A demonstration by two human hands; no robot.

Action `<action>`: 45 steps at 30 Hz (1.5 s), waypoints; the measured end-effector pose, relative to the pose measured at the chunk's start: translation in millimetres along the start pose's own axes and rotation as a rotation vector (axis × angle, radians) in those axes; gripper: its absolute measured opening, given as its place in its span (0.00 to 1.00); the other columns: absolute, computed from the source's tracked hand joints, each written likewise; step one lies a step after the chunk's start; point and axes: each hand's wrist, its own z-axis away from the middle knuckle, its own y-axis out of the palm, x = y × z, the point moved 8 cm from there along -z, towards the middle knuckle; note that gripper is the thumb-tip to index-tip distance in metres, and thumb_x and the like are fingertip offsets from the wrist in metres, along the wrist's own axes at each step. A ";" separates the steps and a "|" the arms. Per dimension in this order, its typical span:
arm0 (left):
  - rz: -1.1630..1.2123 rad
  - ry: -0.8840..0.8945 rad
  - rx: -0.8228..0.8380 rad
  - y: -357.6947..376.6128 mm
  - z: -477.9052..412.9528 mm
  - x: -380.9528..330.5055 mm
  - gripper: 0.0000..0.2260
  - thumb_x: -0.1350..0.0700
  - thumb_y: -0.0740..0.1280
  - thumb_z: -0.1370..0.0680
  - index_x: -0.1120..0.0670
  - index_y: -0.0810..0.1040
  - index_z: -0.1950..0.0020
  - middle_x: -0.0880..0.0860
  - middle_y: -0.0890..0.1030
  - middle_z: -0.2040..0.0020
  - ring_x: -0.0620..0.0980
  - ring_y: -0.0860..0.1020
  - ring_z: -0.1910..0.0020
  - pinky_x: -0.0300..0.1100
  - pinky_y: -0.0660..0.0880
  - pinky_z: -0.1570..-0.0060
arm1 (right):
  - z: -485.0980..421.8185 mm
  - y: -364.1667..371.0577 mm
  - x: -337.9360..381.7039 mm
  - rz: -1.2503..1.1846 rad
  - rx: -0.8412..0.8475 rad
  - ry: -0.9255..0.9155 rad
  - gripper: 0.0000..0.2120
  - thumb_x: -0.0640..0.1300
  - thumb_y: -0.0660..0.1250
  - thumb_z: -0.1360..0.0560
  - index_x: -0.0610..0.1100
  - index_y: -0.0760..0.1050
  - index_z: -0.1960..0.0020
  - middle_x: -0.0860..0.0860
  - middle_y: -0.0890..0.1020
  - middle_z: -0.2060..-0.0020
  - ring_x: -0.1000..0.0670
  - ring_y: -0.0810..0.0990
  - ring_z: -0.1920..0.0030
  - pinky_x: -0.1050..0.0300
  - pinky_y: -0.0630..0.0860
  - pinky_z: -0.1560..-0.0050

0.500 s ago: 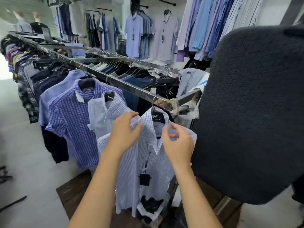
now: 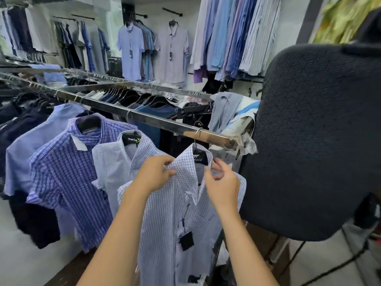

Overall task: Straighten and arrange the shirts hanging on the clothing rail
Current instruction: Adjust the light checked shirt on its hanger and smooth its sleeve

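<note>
A metal clothing rail [image 2: 144,118] runs from the left edge toward centre right of the frame, carrying a white checked shirt [image 2: 175,213] at its near end, then a pale shirt [image 2: 115,168] and a blue plaid shirt [image 2: 68,182].

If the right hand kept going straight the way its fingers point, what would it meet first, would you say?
The right hand points up and left, already pinching the checked shirt's collar; beyond that, probably the black hanger, though depth is unclear.
</note>
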 end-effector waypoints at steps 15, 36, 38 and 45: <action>0.032 0.126 0.084 -35.4 -31.2 12.5 0.14 0.56 0.70 0.23 0.47 0.80 0.39 0.45 0.81 0.44 0.47 0.78 0.44 0.44 0.73 0.41 | -2.0 37.9 2.8 -0.208 -0.088 0.220 0.17 0.53 0.76 0.27 0.45 0.83 0.42 0.57 0.86 0.60 0.63 0.83 0.58 0.66 0.76 0.55; 0.229 0.171 -0.076 -38.1 -44.7 -13.3 0.09 0.49 0.70 0.22 0.37 0.80 0.62 0.38 0.82 0.61 0.37 0.80 0.59 0.34 0.75 0.56 | -24.6 22.7 24.3 -0.079 0.249 0.317 0.11 0.53 0.71 0.23 0.45 0.86 0.52 0.60 0.77 0.70 0.57 0.72 0.65 0.61 0.70 0.58; 0.234 0.165 -0.087 -38.7 -44.4 -13.2 0.10 0.49 0.70 0.23 0.37 0.80 0.62 0.39 0.82 0.60 0.38 0.80 0.59 0.38 0.77 0.55 | -23.4 24.8 24.5 -0.090 0.300 0.360 0.11 0.54 0.71 0.23 0.47 0.86 0.51 0.55 0.77 0.67 0.54 0.71 0.65 0.60 0.71 0.60; 0.268 0.160 -0.075 -37.6 -44.2 -10.1 0.08 0.50 0.69 0.23 0.37 0.81 0.59 0.40 0.83 0.57 0.39 0.81 0.57 0.42 0.78 0.52 | -21.1 30.1 32.0 -0.005 0.323 0.292 0.13 0.53 0.70 0.22 0.44 0.84 0.57 0.51 0.80 0.66 0.57 0.74 0.67 0.60 0.70 0.60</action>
